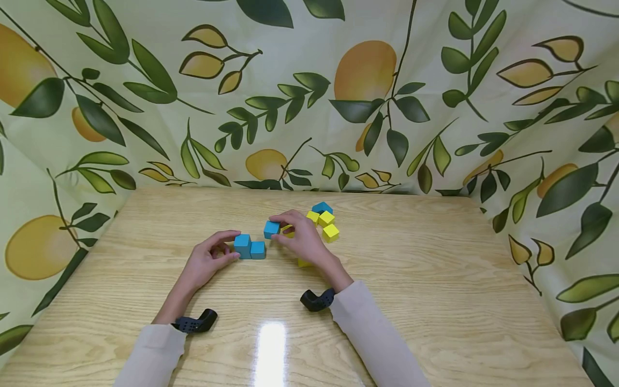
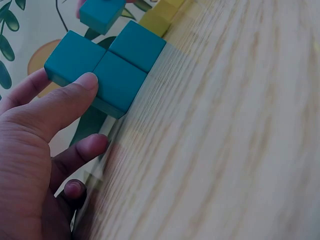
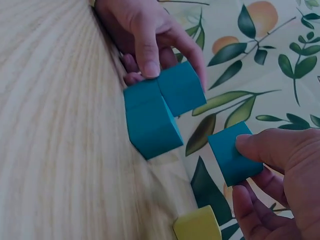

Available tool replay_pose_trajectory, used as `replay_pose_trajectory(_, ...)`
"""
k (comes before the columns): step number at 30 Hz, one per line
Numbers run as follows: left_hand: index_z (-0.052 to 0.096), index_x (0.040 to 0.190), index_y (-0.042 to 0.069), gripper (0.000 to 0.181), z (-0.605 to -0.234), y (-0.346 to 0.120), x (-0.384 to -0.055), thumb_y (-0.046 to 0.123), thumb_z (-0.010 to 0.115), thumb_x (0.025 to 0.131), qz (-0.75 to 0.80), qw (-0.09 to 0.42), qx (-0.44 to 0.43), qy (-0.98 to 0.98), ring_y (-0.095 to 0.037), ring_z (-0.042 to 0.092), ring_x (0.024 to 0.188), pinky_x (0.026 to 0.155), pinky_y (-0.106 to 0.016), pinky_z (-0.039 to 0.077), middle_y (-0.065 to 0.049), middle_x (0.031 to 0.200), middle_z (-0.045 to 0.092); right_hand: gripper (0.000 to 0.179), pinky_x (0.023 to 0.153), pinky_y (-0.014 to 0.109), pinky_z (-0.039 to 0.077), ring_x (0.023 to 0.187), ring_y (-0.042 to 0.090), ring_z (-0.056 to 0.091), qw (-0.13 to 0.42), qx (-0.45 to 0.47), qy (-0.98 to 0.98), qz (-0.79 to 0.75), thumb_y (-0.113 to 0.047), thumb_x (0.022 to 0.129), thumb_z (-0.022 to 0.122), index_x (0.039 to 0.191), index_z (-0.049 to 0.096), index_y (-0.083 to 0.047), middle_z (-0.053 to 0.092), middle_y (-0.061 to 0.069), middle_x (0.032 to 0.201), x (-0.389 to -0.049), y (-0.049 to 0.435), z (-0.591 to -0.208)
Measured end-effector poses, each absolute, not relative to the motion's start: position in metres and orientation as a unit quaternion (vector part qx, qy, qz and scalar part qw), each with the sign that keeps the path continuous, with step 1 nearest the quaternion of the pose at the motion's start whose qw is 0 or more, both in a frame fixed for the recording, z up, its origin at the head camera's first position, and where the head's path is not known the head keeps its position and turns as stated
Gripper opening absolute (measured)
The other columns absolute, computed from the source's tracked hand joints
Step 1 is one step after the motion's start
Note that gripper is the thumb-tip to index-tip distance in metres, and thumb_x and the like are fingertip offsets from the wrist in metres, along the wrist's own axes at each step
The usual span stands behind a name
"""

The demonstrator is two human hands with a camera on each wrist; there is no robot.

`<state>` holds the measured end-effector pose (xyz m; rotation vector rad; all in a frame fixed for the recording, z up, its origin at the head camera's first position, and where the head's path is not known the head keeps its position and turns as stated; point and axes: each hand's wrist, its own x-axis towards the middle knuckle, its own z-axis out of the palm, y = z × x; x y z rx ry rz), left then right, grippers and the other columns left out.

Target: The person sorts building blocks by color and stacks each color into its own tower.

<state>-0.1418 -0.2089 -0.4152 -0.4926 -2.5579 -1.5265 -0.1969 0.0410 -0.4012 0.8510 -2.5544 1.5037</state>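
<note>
Blue blocks (image 1: 258, 250), yellow blocks (image 1: 331, 233) on table (image 1: 435, 279)

A screened-off nook; whether in a home or a lab cannot be told. Creased cloth (image 1: 290, 48) printed with fruit and leaves hangs behind the pale wood-grain table (image 1: 435, 301) and along both its sides; a bright light reflection (image 1: 270, 355) shows on its near part.

your blue blocks (image 1: 242, 247) and yellow blocks (image 1: 331, 233): plain | your sleeves (image 1: 379, 336): beige | your wrist cameras (image 1: 195, 323): black | your table (image 1: 411, 258): pale tan woodgrain | cloth (image 1: 290, 54) facing you: off-white, printed green leaves (image 1: 153, 67), orange fruit (image 1: 365, 70)
</note>
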Motion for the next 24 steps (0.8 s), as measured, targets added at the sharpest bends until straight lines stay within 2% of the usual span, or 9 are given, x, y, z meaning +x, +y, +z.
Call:
replay_pose_trajectory(10, 0.059, 0.128, 0.006, 0.043, -0.414, -0.209, -0.141, 0.003, 0.07, 0.086, -0.509, 0.06, -0.164, -0.843, -0.023, 0.052, 0.074, 0.06, -0.028, 0.036, -0.012, 0.098, 0.064, 0.044, 0.08, 0.019, 0.048, 0.098, 0.018, 0.059, 0.001, 0.291, -0.831, 0.474, -0.009, 0.085, 0.073, 0.127, 0.06, -0.006, 0.06, 0.007, 0.111, -0.19, 0.029, -0.403)
replay_pose_trajectory(17, 0.059, 0.128, 0.007, 0.044, -0.415, -0.209, -0.141, 0.004, 0.07, 0.086, -0.5, 0.057, -0.156, -0.85, -0.023, 0.05, 0.073, 0.06, -0.028, 0.035, -0.013, 0.085, 0.061, 0.045, 0.08, 0.019, 0.048, 0.098, 0.014, 0.059, -0.013, 0.299, -0.832, 0.467, -0.011, 0.085, 0.073, 0.128, 0.06, -0.007, 0.059, 0.005, 0.111, -0.187, 0.023, -0.408)
replay_pose_trajectory(24, 0.059, 0.128, 0.007, 0.044, -0.414, -0.208, -0.141, 0.004, 0.07, 0.086, -0.495, 0.058, -0.155, -0.853, -0.023, 0.051, 0.073, 0.06, -0.028, 0.035, -0.013, 0.085, 0.062, 0.045, 0.08, 0.018, 0.048, 0.098, 0.011, 0.059, -0.017, 0.294, -0.837, 0.461, -0.013, 0.086, 0.073, 0.128, 0.06, -0.009, 0.059, 0.003, 0.112, -0.186, 0.021, -0.41)
